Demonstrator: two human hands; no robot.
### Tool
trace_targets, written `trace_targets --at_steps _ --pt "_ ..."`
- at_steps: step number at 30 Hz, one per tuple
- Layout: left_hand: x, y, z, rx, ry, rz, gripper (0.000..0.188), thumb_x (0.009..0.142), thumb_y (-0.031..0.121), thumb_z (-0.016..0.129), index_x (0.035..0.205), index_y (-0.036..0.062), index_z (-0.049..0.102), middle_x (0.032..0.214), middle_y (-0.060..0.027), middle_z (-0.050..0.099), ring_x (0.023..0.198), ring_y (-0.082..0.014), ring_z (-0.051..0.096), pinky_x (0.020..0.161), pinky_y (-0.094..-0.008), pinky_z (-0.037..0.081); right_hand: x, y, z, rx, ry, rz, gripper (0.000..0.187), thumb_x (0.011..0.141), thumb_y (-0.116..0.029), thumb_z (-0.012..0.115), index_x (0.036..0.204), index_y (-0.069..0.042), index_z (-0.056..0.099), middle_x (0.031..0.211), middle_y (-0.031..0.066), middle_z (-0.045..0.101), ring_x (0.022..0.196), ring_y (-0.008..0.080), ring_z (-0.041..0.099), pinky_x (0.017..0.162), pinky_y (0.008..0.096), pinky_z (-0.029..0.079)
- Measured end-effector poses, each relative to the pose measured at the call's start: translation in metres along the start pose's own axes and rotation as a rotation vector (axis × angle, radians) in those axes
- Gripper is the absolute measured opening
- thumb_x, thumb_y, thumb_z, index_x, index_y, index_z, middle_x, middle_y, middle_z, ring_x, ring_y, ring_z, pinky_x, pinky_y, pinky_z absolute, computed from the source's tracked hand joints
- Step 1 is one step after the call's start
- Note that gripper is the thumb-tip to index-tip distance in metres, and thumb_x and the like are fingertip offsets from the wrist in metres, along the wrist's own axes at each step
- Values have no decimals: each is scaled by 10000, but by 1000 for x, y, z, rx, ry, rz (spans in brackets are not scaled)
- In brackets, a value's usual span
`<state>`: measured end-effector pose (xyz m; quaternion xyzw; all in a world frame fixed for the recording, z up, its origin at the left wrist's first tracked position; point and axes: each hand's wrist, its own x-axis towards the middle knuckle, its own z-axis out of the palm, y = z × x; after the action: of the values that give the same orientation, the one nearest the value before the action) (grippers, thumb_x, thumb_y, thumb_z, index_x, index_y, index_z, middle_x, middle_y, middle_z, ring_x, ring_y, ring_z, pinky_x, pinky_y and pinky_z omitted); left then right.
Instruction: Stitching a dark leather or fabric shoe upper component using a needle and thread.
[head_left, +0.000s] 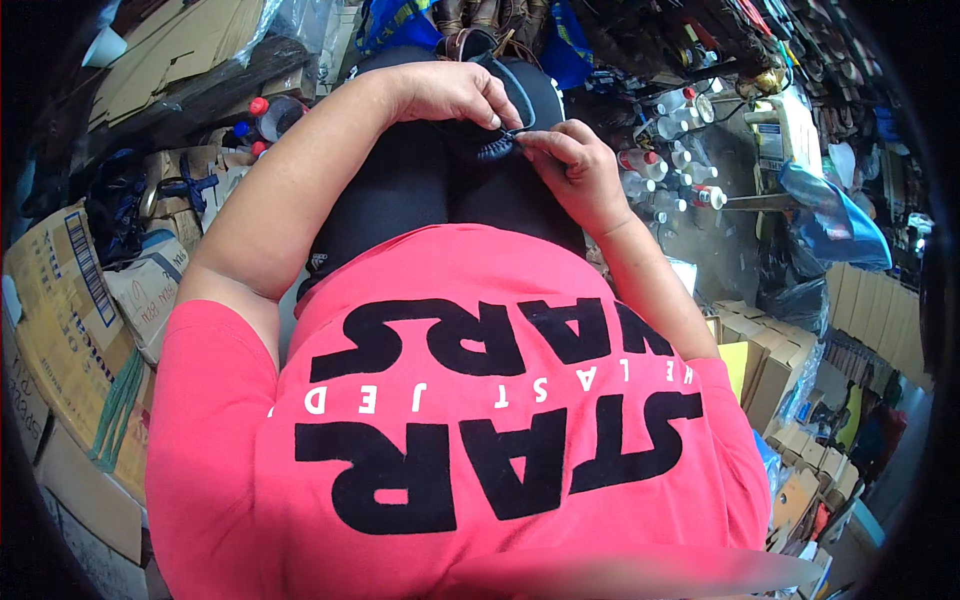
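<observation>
Item, my left hand (455, 92): far from me, over my knees, fingers curled and pinched down on the left side of a small dark piece (497, 148) with a ribbed or stitched edge. The fingertips press it against my lap.

Item, my right hand (572, 165): just to the right of the left one, thumb and forefinger nipped on the right end of the same dark piece. The two hands sit close together, nearly touching, both clamped on it from either side.

Item, the small dark piece: lies between my fingertips on my black trousers (420, 190), at the far end of my lap. I cannot tell what it is made of; it is too small and dark.

Item, my red shirt (480, 420): fills the near half of the view, with large black lettering across it.

Item, cardboard boxes (70, 320): stacked at my left, near and middle, some flattened.

Item, small white bottles with red caps (680, 170): a cluster standing to the right of my right hand, on a cluttered grey surface.

Item, blue plastic bag (830, 215): far right, beyond the bottles.

Item, more boxes (770, 360): tan, packed in rows at my right, near side.

Item, bottles with red and blue caps (262, 118): far left, beside my left forearm.
</observation>
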<state>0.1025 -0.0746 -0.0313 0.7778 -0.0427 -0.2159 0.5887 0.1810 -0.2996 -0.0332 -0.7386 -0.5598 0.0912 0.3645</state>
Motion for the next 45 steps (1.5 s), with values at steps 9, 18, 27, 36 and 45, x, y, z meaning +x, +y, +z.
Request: trace_targets --at_steps 9,18,27,36,45 --pt "4 -7 -2 -15 -52 -17 346 791 100 570 1119 18 645 907 -51 552 950 -168 521 910 -269 364 15 -28 -12 -412 -184 -55 181 756 -69 615 908 -131 692 815 115 585 737 305 616 684 389 500" --pt "-3 -1 -3 -156 41 -75 279 814 211 679 1014 16 680 867 -5 658 800 -75 571 763 -234 451 25 -9 -18 -178 -227 16 167 771 -73 661 920 -132 705 795 85 595 726 256 621 647 341 497" --pt "7 -8 2 -80 117 -27 224 806 181 684 932 -5 690 817 -21 663 776 -82 583 769 -235 454 10 7 6 -12 60 8 140 725 -119 731 854 -172 716 749 37 619 655 223 595 592 321 470" --pt "7 -8 -1 -72 37 -24 236 828 147 640 1006 -2 680 925 -48 674 891 -104 593 859 -250 438 19 -17 -10 -340 -95 -127 152 750 -111 646 887 -161 686 779 58 582 700 263 586 636 368 450" --pt "5 -8 -4 -77 24 71 264 768 -25 620 1031 -13 634 928 -42 657 890 -99 586 851 -269 466 49 -16 -17 -386 -457 -57 132 742 -78 609 841 -108 692 825 125 584 813 315 612 704 397 488"
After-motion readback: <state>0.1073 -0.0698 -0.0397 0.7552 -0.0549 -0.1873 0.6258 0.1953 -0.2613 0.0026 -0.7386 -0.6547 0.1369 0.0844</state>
